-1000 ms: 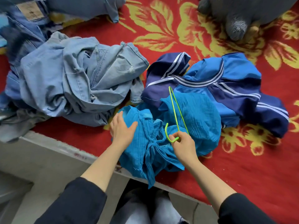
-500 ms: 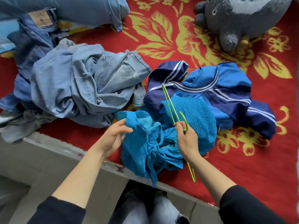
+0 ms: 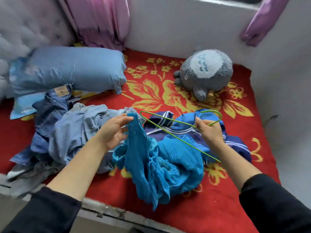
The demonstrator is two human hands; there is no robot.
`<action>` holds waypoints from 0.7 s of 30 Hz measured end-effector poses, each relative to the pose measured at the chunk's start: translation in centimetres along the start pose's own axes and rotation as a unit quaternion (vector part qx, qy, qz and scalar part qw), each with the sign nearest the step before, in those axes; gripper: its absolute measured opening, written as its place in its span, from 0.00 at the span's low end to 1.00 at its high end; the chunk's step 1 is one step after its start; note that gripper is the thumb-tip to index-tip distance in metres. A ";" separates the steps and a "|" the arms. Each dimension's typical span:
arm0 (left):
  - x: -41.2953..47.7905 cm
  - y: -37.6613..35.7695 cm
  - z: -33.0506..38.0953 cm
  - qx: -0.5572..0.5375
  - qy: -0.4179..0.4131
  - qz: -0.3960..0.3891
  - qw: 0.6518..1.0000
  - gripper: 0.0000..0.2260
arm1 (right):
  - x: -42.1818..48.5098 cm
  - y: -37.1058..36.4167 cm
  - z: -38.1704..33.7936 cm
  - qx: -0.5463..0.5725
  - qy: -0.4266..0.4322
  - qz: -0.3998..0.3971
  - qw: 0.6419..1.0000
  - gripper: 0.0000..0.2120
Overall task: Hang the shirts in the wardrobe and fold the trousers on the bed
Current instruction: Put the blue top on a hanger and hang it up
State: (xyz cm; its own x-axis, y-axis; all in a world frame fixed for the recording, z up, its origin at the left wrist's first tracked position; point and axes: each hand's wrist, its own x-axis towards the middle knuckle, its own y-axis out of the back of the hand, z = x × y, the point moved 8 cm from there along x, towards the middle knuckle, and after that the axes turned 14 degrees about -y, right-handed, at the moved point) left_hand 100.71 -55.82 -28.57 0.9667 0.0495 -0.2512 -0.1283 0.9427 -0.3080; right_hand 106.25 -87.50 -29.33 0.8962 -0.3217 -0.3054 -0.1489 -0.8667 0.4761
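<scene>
our left hand (image 3: pixel 114 130) pinches a top edge of the teal shirt (image 3: pixel 161 162), most of which lies bunched on the bed (image 3: pixel 218 207); our right hand (image 3: pixel 210 132) grips the green hanger (image 3: pixel 168 131) near its hook, above the cloth. we can't quite see a neck opening — threading blind may snag a sleeve, or the thin pinch slips.

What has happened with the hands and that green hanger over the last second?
The left hand, which lay on the turquoise shirt, now pinches its edge and has lifted it up. The right hand has raised the green hanger off the shirt and swung it sideways, gripping just below the hook. The jeans pile, striped jacket and plush toy lie where they were.
</scene>
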 end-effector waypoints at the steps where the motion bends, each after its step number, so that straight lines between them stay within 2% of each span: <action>1: 0.2 -0.5 1.1 0.004 -0.010 0.003 1.000 0.09 | 0.2 1.1 -0.6 -0.004 0.003 0.023 1.000 0.24; 4: 0.6 -2.3 4.2 0.066 -0.064 -0.013 0.996 0.14 | 0.1 3.6 -2.3 -0.004 0.003 0.061 0.998 0.23; 8: 0.6 -4.3 7.4 0.185 -0.137 -0.021 0.973 0.19 | 0.0 5.3 -4.1 0.000 -0.004 0.081 0.997 0.19; 12: 0.0 -4.6 8.7 0.183 -0.172 -0.001 0.968 0.21 | 0.1 7.5 -5.3 0.029 -0.006 0.128 0.991 0.15; 14: -0.3 -4.3 9.0 0.180 -0.189 0.016 0.965 0.17 | 0.3 8.1 -5.4 0.038 0.003 0.138 0.990 0.16; 17: -0.7 -4.4 9.5 0.193 -0.215 0.021 0.957 0.11 | 0.4 7.6 -5.5 0.039 0.012 0.108 0.993 0.16; 21: -1.3 -7.0 10.0 0.249 -0.221 -0.065 0.940 0.09 | -0.7 4.7 -8.6 0.024 0.072 0.037 0.996 0.24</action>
State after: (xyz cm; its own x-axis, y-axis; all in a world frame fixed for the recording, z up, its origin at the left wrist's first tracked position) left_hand 102.57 -59.23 -16.92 0.9787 -0.0483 0.1997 0.0104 0.9823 0.1869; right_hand 108.50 -88.06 -19.82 0.9321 -0.3304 -0.1482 -0.2335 -0.8612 0.4514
